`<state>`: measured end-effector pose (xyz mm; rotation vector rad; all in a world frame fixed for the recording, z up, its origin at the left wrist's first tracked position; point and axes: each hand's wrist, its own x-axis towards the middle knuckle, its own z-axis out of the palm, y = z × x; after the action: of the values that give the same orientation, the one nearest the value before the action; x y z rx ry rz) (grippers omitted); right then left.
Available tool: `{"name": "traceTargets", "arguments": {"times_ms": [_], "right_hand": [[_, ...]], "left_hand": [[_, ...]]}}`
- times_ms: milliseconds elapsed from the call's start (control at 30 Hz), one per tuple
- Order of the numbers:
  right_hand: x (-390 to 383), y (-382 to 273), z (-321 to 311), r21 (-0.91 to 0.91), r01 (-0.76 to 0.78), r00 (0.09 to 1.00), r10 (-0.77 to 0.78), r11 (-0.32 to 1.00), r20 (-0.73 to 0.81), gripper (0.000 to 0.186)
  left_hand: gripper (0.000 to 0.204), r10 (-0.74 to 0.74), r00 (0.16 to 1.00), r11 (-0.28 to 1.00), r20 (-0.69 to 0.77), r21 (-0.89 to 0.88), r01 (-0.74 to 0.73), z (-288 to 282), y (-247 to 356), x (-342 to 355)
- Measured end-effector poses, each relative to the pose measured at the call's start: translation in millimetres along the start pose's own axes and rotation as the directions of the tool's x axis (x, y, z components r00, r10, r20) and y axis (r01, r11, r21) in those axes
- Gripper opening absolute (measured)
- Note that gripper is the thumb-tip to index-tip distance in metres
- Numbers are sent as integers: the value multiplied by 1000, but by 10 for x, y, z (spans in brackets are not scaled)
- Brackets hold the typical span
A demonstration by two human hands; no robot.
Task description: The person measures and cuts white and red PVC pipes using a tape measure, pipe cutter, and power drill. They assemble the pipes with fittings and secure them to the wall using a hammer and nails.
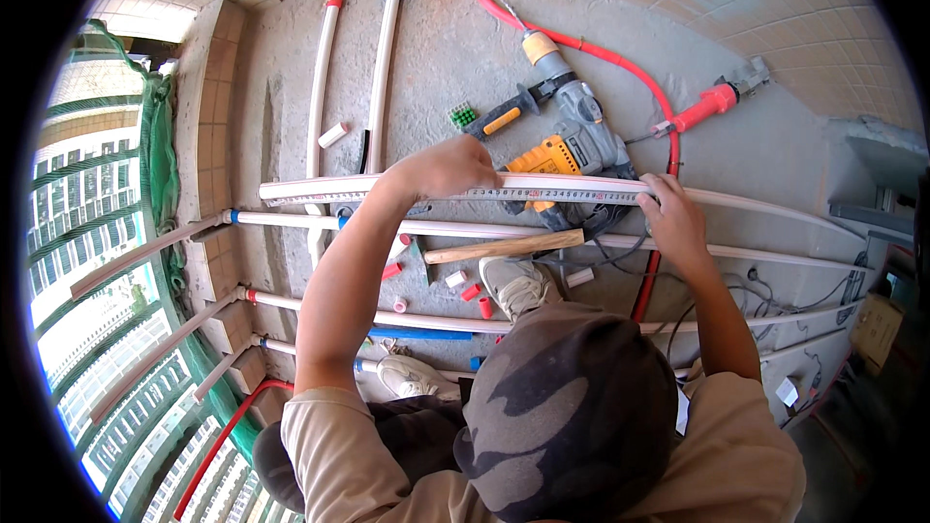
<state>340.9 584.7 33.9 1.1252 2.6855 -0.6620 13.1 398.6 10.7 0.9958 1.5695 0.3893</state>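
Note:
A long white pipe [581,181] lies across in front of me, above the other pipes on the floor. Along its near side runs a white measuring tape [567,196] with black and red markings. My left hand [448,170] is closed over the pipe near its middle, and its fingertips are partly hidden. My right hand [672,217] pinches at the tape's right part, fingers against the pipe. Just beyond the pipe lies an orange-and-grey rotary hammer drill [578,136] with a bit in its chuck. A wooden handle [504,247] lies below the pipe.
A red power tool [705,108] lies at the far right beside a red conduit [605,53]. Further white pipes [383,87] cross the concrete floor. Small red and white pipe offcuts [472,292] lie near my shoe [523,286]. Green netting [158,145] hangs at the left opening.

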Motion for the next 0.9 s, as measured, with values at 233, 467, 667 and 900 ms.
{"name": "traceTargets", "arguments": {"times_ms": [233,467,667,900], "right_hand": [[8,5,9,11,4,1000,-4,1000,-16,35],[11,-24,7,8,8,1000,-8,1000,-16,34],[20,-5,20,7,0,1000,0,1000,7,36],[-214,-305,-155,151,281,945,-301,948,129,50]], "left_hand": [[36,-22,997,1000,-80,-6,21,36,70,-2],[37,17,992,999,-123,-25,-20,52,43,-18],[36,-51,986,999,-159,-2,51,85,100,-33],[33,-202,951,978,-234,-6,206,136,230,-104]]}}
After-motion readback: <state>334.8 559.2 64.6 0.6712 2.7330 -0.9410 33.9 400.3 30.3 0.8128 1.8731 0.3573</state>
